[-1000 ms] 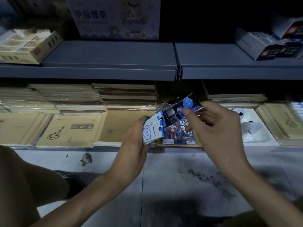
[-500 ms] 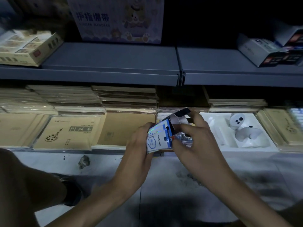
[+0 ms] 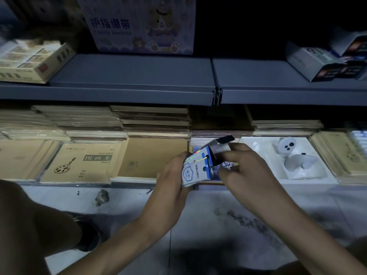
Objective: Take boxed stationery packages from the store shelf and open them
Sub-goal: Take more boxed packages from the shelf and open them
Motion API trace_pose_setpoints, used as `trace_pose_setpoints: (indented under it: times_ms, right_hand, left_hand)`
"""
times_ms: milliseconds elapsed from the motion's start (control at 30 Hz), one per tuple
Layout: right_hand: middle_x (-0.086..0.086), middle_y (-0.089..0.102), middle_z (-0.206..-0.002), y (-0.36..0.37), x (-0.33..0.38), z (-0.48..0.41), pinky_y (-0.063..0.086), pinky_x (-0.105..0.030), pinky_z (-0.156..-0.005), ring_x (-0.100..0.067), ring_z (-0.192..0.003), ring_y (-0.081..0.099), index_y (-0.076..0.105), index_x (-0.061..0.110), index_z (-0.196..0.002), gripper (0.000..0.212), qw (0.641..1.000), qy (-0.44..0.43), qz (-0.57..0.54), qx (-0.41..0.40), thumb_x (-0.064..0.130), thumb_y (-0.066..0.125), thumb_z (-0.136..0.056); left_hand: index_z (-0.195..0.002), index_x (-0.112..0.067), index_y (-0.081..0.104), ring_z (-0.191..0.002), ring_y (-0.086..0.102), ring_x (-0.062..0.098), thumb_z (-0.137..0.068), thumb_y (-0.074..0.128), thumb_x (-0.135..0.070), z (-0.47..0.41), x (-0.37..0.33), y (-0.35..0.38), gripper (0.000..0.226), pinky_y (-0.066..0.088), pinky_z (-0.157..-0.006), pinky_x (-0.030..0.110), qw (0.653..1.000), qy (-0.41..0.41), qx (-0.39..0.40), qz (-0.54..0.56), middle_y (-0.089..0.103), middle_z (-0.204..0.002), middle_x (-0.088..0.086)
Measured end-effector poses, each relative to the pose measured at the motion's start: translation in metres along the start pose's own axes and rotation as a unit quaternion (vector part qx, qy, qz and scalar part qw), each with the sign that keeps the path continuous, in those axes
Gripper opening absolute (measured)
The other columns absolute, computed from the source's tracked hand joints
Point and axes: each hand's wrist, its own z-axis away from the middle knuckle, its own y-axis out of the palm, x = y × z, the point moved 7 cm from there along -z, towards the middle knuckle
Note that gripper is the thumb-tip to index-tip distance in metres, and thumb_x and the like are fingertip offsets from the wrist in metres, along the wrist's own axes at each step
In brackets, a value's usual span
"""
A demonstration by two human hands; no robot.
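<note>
**Small box held at an open end, in front of the lower shelf**

The left hand grips the white-and-blue box around its body, fingers wrapped behind it and the printed face turned to the camera. The right hand is at the far end of the box with its fingers curled in and pinching there. Whether they hold the box wall or something inside cannot be told. The end flap stands up and open. The box is held in the air, just in front of the lower shelf and above the floor.

Risks, as judged from this position: the box is tilted with its open end raised only slightly, so a sharp pull could spill the contents onto the floor. Thin card may tear at the flap fold if the right hand levers it. The light is dim, so a small dropped part would be hard to find.

Surroundings: the lower shelf carries stacks of tan sketchbooks and a white tray holding a pale toy figure. The grey upper shelf bears a large printed carton and smaller boxes at either end. The floor is pale, with dark smudges and a scrap of debris.
</note>
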Motion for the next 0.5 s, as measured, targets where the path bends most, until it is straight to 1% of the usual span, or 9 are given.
trace_pose_setpoints:
  times_ms: [67, 133, 200, 267, 300, 333, 400, 433, 500]
  right_hand:
    - [0.014, 0.057, -0.117, 0.002, -0.002, -0.002, 0.05, -0.026, -0.089, -0.014, -0.113, 0.057, 0.081, 0.028, -0.102, 0.04, 0.999, 0.02, -0.029, 0.025, 0.014, 0.053, -0.077]
    - [0.018, 0.055, -0.109, 0.006, -0.006, -0.003, 0.048, -0.021, -0.084, -0.015, -0.109, 0.057, 0.081, 0.026, -0.104, 0.042, 0.997, 0.047, -0.034, 0.054, 0.002, 0.055, -0.083]
    - [0.014, 0.055, -0.114, 0.009, -0.009, -0.005, 0.051, -0.027, -0.089, -0.017, -0.11, 0.058, 0.08, 0.025, -0.107, 0.043, 0.996, 0.052, -0.02, 0.066, -0.001, 0.055, -0.083]
    - [0.01, 0.055, -0.126, 0.013, -0.01, -0.006, 0.052, -0.035, -0.098, -0.017, -0.113, 0.059, 0.078, 0.024, -0.112, 0.043, 0.996, 0.053, -0.006, 0.072, 0.01, 0.056, -0.078]
    - [0.008, 0.056, -0.127, 0.015, -0.008, -0.005, 0.053, -0.039, -0.1, -0.018, -0.114, 0.06, 0.076, 0.024, -0.114, 0.047, 0.996, 0.053, -0.001, 0.075, 0.016, 0.054, -0.073]
    - [0.007, 0.058, -0.127, 0.017, -0.008, -0.005, 0.053, -0.042, -0.101, -0.018, -0.114, 0.061, 0.075, 0.024, -0.115, 0.052, 0.995, 0.058, 0.0, 0.079, 0.02, 0.052, -0.068]
    - [0.003, 0.06, -0.125, 0.019, -0.009, -0.005, 0.054, -0.045, -0.1, -0.02, -0.113, 0.063, 0.077, 0.025, -0.113, 0.055, 0.995, 0.064, -0.008, 0.079, 0.02, 0.049, -0.065]
    - [0.003, 0.06, -0.124, 0.017, -0.009, -0.005, 0.054, -0.044, -0.101, -0.021, -0.113, 0.062, 0.078, 0.026, -0.111, 0.053, 0.995, 0.065, -0.006, 0.074, 0.018, 0.051, -0.067]
    - [0.005, 0.058, -0.12, 0.008, -0.005, -0.004, 0.049, -0.035, -0.101, -0.02, -0.113, 0.059, 0.08, 0.027, -0.109, 0.041, 0.998, 0.045, 0.017, 0.043, 0.01, 0.057, -0.079]
  left_hand:
    - [-0.143, -0.027, 0.044, -0.119, 0.055, 0.023, -0.098, 0.058, -0.014, 0.0, -0.001, 0.0, 0.049, 0.048, -0.097, 0.05, 1.0, 0.007, 0.006, 0.002, 0.056, -0.128, -0.005]
    - [-0.146, -0.026, 0.043, -0.121, 0.055, 0.022, -0.097, 0.057, -0.018, 0.001, -0.005, 0.0, 0.052, 0.047, -0.097, 0.048, 1.0, 0.018, 0.008, -0.006, 0.056, -0.13, -0.006]
    - [-0.147, -0.027, 0.042, -0.122, 0.054, 0.022, -0.096, 0.056, -0.02, 0.001, -0.008, 0.0, 0.054, 0.047, -0.098, 0.048, 1.0, 0.019, 0.01, -0.007, 0.056, -0.131, -0.006]
    - [-0.147, -0.027, 0.041, -0.123, 0.054, 0.021, -0.095, 0.055, -0.021, 0.002, -0.009, 0.001, 0.054, 0.047, -0.099, 0.049, 1.0, 0.019, 0.013, -0.014, 0.055, -0.131, -0.007]
    - [-0.147, -0.027, 0.041, -0.123, 0.053, 0.02, -0.095, 0.055, -0.02, 0.003, -0.008, 0.001, 0.055, 0.047, -0.099, 0.049, 1.0, 0.019, 0.014, -0.018, 0.055, -0.131, -0.007]
    - [-0.147, -0.027, 0.042, -0.123, 0.053, 0.02, -0.095, 0.055, -0.019, 0.003, -0.008, 0.0, 0.055, 0.047, -0.1, 0.049, 0.999, 0.02, 0.014, -0.021, 0.055, -0.132, -0.008]
    - [-0.147, -0.028, 0.042, -0.123, 0.053, 0.019, -0.097, 0.056, -0.015, 0.002, -0.011, -0.001, 0.053, 0.047, -0.1, 0.049, 0.999, 0.023, 0.015, -0.018, 0.056, -0.132, -0.009]
    - [-0.146, -0.028, 0.042, -0.123, 0.054, 0.02, -0.099, 0.057, -0.014, 0.001, -0.012, -0.002, 0.052, 0.047, -0.1, 0.049, 1.0, 0.024, 0.018, -0.009, 0.056, -0.133, -0.009]
    - [-0.145, -0.028, 0.043, -0.122, 0.056, 0.017, -0.104, 0.057, -0.017, -0.002, -0.015, -0.005, 0.045, 0.049, -0.1, 0.045, 0.999, 0.011, 0.023, 0.018, 0.058, -0.131, -0.008]
